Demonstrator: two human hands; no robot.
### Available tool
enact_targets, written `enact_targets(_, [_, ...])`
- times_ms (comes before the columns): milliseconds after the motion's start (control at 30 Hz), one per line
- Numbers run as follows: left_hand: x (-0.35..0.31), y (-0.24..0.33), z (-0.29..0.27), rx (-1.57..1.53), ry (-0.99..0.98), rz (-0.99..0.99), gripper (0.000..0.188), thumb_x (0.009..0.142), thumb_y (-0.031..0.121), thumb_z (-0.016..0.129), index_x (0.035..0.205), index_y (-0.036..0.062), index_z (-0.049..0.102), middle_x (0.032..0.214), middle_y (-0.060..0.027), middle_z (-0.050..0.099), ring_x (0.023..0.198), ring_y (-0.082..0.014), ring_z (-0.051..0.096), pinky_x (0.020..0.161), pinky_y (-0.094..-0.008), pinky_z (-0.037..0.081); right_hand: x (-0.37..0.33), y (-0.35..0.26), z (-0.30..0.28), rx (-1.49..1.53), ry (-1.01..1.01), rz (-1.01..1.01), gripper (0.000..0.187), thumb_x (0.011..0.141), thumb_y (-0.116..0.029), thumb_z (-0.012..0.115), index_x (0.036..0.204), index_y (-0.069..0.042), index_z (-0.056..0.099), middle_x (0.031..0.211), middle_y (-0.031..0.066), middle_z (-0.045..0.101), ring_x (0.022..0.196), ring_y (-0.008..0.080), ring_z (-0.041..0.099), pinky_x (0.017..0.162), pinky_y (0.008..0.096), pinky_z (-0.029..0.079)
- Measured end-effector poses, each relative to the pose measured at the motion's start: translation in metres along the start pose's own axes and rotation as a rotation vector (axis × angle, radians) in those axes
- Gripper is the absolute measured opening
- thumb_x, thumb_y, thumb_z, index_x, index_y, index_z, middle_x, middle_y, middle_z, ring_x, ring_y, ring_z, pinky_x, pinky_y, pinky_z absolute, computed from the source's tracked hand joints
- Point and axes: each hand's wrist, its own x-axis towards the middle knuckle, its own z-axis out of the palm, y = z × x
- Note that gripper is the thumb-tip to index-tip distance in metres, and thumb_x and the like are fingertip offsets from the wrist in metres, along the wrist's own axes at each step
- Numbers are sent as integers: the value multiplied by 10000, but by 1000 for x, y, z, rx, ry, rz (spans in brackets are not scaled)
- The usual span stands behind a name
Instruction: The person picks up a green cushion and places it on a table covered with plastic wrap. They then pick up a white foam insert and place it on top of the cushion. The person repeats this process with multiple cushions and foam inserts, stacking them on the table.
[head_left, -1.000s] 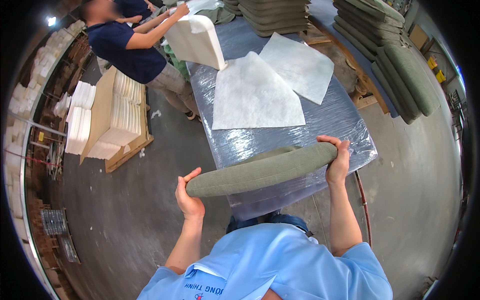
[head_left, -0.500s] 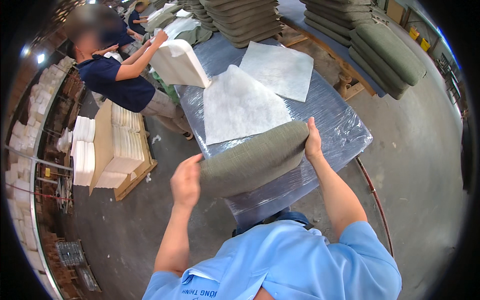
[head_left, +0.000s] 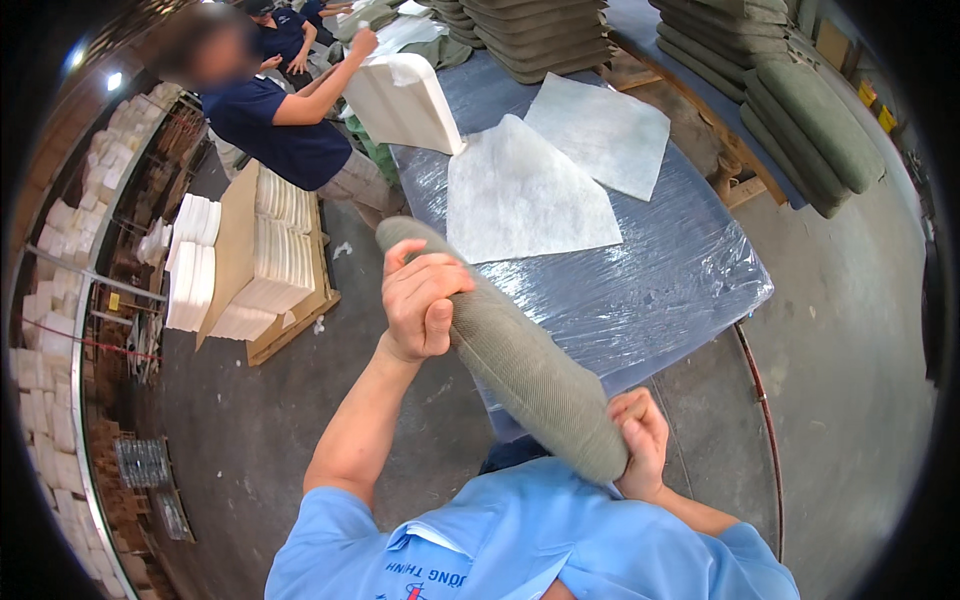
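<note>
A grey-green fabric-covered cushion (head_left: pixel 530 370) is tilted in front of my body, its far end up to the left and its near end close to my chest. My left hand (head_left: pixel 425 300) is wrapped over the upper part, thumb and fingers closed on the cover. Gripping the lower right end is my right hand (head_left: pixel 642 440), its fingers curled against the fabric. Beyond the cushion, two white wadding sheets, a nearer one (head_left: pixel 525 195) and a farther one (head_left: pixel 605 130), lie overlapping on the plastic-wrapped table (head_left: pixel 690 260).
At the far left a co-worker (head_left: pixel 290 120) handles a white foam piece (head_left: pixel 405 105) on the table edge. Stacked green cushions (head_left: pixel 540 35) stand at the back, more cushions (head_left: pixel 815 130) at the right. White foam sheets (head_left: pixel 275 270) sit on a pallet; a hose (head_left: pixel 762 410) runs along the floor.
The cushion has swung from lying across the table edge to a steep tilt near my body. My left hand has moved up onto it; my right hand has come down toward my chest.
</note>
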Motion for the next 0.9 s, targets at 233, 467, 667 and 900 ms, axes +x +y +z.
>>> enact_targets(233, [-79,26,73,-452,195,-791,538,1114,360,364,1554,50,358,1586,-147,388,1489,-271,359,1240,-420,248,11,57,54,-196,-188,21,513,1054,-389,501,1377,9,480,1383,145,493,1267,254,474,1098,374,366])
enact_targets(467, [-116,52,47,-1226,331,-1160,778,1120,529,304,1668,79,-16,1731,-93,95,1561,-231,203,1257,-368,227,39,94,92,-156,-352,92,833,1081,-640,208,1638,-22,216,1694,181,213,1581,309,163,1284,427,124])
enact_targets(667, [-134,52,34,-1189,368,-1096,788,1123,529,276,1658,52,-54,1715,-148,107,1561,-251,200,1252,-370,235,103,88,151,-216,-429,73,830,1084,-637,156,1651,-30,169,1716,178,156,1601,314,84,1293,432,89])
enact_targets(900, [-131,55,27,-758,189,-1102,873,1039,125,552,1644,13,-67,1666,-230,182,1514,-268,303,1227,-377,299,91,123,166,-387,-348,-101,701,1108,-479,240,1651,-37,187,1722,152,174,1603,326,94,1296,425,94])
